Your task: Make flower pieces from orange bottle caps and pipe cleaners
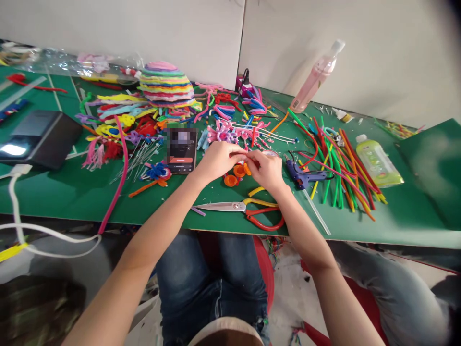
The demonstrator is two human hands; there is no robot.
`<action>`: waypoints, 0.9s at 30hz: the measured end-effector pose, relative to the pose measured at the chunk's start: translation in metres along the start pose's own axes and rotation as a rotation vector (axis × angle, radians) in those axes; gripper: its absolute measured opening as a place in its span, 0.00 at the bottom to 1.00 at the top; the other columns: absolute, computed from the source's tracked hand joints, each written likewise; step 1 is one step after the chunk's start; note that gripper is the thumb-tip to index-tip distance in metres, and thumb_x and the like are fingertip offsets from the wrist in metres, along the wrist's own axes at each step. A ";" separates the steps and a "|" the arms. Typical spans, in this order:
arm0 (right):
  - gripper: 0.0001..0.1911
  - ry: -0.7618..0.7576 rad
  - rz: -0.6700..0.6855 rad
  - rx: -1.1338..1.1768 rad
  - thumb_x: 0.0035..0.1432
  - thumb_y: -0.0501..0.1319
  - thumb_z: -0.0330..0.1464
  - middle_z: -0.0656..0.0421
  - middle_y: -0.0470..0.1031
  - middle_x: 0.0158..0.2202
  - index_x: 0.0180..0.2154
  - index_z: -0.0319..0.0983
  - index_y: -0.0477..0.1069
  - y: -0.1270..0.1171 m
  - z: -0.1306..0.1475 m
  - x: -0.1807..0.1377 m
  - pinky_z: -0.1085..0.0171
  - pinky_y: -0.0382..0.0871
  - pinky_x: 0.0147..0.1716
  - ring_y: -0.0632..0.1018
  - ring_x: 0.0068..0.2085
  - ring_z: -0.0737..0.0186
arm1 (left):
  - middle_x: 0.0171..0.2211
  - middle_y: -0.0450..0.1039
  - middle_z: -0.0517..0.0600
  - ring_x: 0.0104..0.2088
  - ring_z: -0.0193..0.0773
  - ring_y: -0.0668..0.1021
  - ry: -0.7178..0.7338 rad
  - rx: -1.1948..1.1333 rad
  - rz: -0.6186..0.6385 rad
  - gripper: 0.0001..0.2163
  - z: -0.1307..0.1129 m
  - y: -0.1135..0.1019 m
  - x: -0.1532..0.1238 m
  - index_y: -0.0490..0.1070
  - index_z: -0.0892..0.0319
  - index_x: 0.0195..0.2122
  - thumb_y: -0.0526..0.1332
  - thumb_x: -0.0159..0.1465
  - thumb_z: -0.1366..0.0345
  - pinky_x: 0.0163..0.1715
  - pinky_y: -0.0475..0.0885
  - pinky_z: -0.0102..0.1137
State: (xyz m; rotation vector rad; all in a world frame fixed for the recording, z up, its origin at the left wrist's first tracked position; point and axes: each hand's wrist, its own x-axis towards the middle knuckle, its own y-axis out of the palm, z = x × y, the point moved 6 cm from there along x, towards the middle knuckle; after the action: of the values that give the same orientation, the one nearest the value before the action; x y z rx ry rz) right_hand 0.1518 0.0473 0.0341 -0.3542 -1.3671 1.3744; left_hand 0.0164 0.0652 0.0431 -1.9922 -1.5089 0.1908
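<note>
Over the middle of the green table, my left hand [222, 158] and my right hand [266, 168] meet at the fingertips. Both are closed in a pinch, and whatever lies between the fingers is too small or hidden to name. Orange pipe-cleaner coils [231, 180] rest on the table just below them. Pink curled pipe-cleaner flowers [222, 130] sit right behind my left hand. Scissors [230, 206] with red and yellow handles lie in front of my hands, their blades pointing left. To the right of my right hand is a blue glue gun [302, 176] with a clear stick.
A phone [182, 149] lies left of my hands, beside a blue-and-orange pipe-cleaner flower [157, 172]. Farther back is a striped dome [165, 84]. On the right are loose pipe cleaners [340, 168], a green-labelled pouch [379, 161] and a pink bottle [317, 77]. Another person's leg [392, 288] shows at right.
</note>
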 end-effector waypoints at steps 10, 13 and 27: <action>0.12 0.008 0.042 0.035 0.61 0.54 0.37 0.60 0.78 0.27 0.38 0.42 0.75 -0.003 0.002 0.002 0.67 0.58 0.28 0.75 0.29 0.64 | 0.29 0.80 0.52 0.32 0.42 0.81 -0.065 -0.083 0.021 0.08 0.009 -0.001 0.001 0.77 0.60 0.30 0.68 0.54 0.61 0.35 0.74 0.34; 0.13 0.041 0.011 0.062 0.62 0.53 0.37 0.59 0.78 0.27 0.36 0.41 0.75 -0.005 0.001 0.002 0.67 0.60 0.29 0.76 0.29 0.64 | 0.28 0.79 0.51 0.31 0.42 0.80 -0.054 -0.040 -0.002 0.06 0.010 -0.001 0.002 0.76 0.60 0.30 0.68 0.54 0.63 0.34 0.74 0.33; 0.13 0.068 -0.005 0.194 0.63 0.52 0.38 0.59 0.78 0.30 0.38 0.41 0.74 0.000 -0.001 0.002 0.67 0.62 0.31 0.75 0.30 0.65 | 0.32 0.80 0.51 0.32 0.41 0.80 0.062 0.194 -0.013 0.07 0.000 0.006 0.001 0.79 0.58 0.34 0.62 0.58 0.67 0.33 0.70 0.31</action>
State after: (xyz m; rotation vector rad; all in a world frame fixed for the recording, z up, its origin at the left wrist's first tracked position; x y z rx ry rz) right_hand 0.1518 0.0488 0.0349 -0.2650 -1.1671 1.4638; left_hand 0.0213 0.0647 0.0402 -1.8185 -1.4079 0.2579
